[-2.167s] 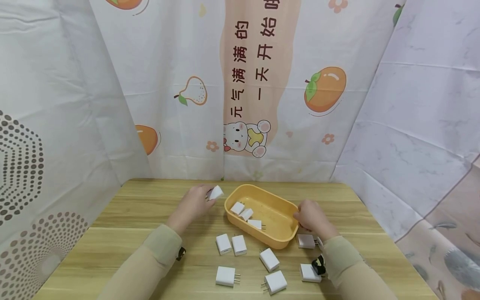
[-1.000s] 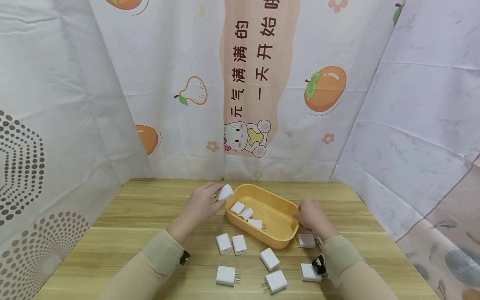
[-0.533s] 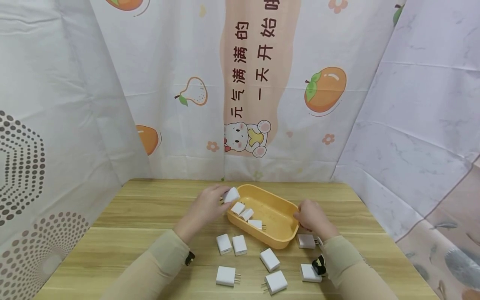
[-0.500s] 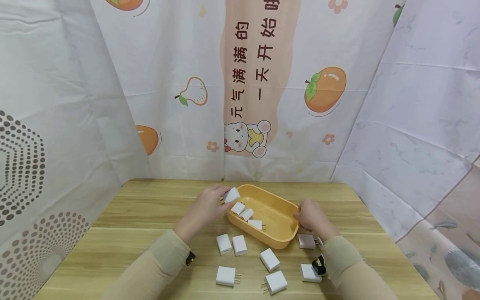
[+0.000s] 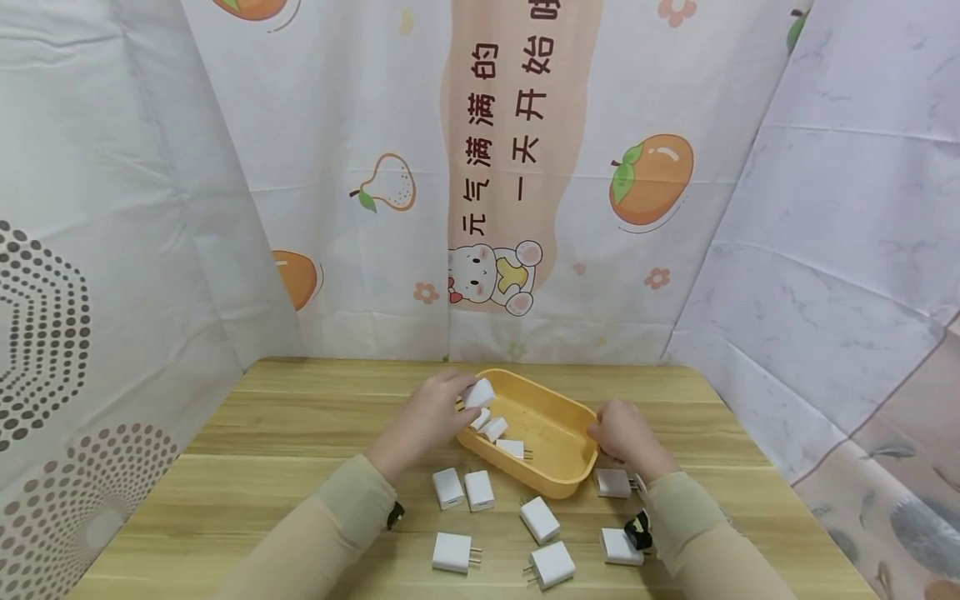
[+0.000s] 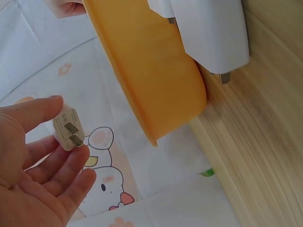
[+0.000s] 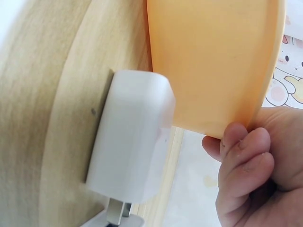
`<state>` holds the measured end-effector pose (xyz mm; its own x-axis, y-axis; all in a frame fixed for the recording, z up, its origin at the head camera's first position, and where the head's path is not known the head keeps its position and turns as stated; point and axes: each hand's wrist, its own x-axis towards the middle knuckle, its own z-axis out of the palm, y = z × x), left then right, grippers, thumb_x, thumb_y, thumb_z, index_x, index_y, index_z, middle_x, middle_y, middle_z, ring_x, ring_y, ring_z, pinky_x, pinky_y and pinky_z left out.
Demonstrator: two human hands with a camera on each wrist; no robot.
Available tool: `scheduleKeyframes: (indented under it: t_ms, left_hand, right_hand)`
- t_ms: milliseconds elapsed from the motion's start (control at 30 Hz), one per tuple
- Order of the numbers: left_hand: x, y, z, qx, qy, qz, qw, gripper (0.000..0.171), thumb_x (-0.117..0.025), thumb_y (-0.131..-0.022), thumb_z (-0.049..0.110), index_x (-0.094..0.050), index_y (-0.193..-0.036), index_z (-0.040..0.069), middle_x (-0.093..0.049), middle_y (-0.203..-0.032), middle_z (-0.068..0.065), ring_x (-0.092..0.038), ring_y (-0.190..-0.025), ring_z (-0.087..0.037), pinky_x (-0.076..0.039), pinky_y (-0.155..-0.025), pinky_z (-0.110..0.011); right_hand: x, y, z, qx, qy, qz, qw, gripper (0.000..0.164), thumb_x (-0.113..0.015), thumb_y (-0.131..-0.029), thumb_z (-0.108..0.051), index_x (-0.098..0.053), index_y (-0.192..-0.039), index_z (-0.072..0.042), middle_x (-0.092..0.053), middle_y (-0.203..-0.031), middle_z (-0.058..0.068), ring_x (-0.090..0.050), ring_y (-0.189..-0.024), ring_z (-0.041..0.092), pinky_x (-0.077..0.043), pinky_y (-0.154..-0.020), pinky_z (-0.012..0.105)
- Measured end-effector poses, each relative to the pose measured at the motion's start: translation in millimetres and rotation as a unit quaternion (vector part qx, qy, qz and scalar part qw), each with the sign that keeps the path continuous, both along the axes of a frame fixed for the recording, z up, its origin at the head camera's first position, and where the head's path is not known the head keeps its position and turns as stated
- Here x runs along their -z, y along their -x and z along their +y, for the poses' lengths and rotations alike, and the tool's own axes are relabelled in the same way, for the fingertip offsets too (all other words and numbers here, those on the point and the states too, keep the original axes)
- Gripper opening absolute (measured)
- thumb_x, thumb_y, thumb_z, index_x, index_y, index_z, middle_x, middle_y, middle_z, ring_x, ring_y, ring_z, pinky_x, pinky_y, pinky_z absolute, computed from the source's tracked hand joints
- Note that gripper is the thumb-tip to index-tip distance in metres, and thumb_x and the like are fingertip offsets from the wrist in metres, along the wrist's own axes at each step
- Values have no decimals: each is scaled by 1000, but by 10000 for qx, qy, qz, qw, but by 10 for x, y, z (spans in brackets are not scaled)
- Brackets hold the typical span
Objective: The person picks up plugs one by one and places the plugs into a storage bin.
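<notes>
While the left hand [image 5: 426, 414] pinches a white two-prong charger [image 5: 479, 393] between its thumb and fingertips, its lower fingers only loosely bent, the right hand [image 5: 626, 431] is curled around the right-hand rim of a yellow-orange plastic basket [image 5: 551, 427]. The charger is a small, smooth block with softened edges; the left wrist view shows fine print around its flat metal prongs [image 6: 71, 128]. The basket is an open oblong with rounded corners, thin smooth walls and a matte look, and a few more white chargers [image 5: 511, 449] lie inside toward its left and lower edges.

Compared with half a second ago, the left hand and its charger have shifted right, from the basket's left edge to over its left end; the right hand, the basket and the loose chargers have kept their places.

The pinched charger thus sits near the centre of the frame, at the left hand's fingertips and across the basket from the right hand. Below the basket, loose chargers [image 5: 539, 519] are scattered over the wood-grain tabletop [image 5: 285, 425]. Behind it, filling the upper frame, hangs creased white cloth [image 5: 330, 100] printed with fruit and flowers.
</notes>
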<state>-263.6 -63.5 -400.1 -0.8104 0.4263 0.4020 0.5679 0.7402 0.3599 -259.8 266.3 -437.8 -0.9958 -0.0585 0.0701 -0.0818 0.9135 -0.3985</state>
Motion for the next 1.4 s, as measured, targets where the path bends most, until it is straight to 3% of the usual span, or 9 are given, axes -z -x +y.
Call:
scheduleKeyframes:
  t_ms: [333, 733, 1100, 1400]
  left_hand:
    - [17, 33, 113, 96, 103, -366, 9992, 43, -78, -93, 28, -67, -130, 10, -66, -125, -8, -64, -108, -21, -56, -85, -34]
    - [12, 57, 255, 224, 382, -410, 9982, 39, -79, -91, 23, -69, -127, 10, -68, -114, -5, -62, -96, -18, -55, -80, -32]
    - [118, 181, 343, 101, 903, -335, 9953, 38, -80, -90, 28, -71, -122, 10, -69, -115, -4, -63, -101, -19, -54, -84, -35]
    - [182, 270, 383, 22, 1309, -284, 9910, 38, -81, -88, 31, -73, -119, 10, -70, -107, -3, -63, -94, -18, -54, -79, -34]
  right_hand:
    - [11, 1, 7, -43, 43, -55, 10000, 34, -60, -89, -8, -49, -56, -12, -47, -42, -3, -44, -37, 11, -34, -38, 22]
    - [14, 6, 18, -76, 3, 24, 10000, 34, -60, -89, -10, -49, -57, -12, -47, -42, -4, -45, -37, 11, -35, -39, 23]
    - [10, -1, 11, 21, 86, -74, 9999, 33, -60, -89, -9, -51, -57, -12, -48, -43, -3, -45, -37, 11, -34, -38, 22]
    - [9, 3, 11, 6, 60, -53, 10000, 34, -60, -89, -9, -49, -56, -12, -47, -43, -3, -45, -37, 12, -35, -39, 23]
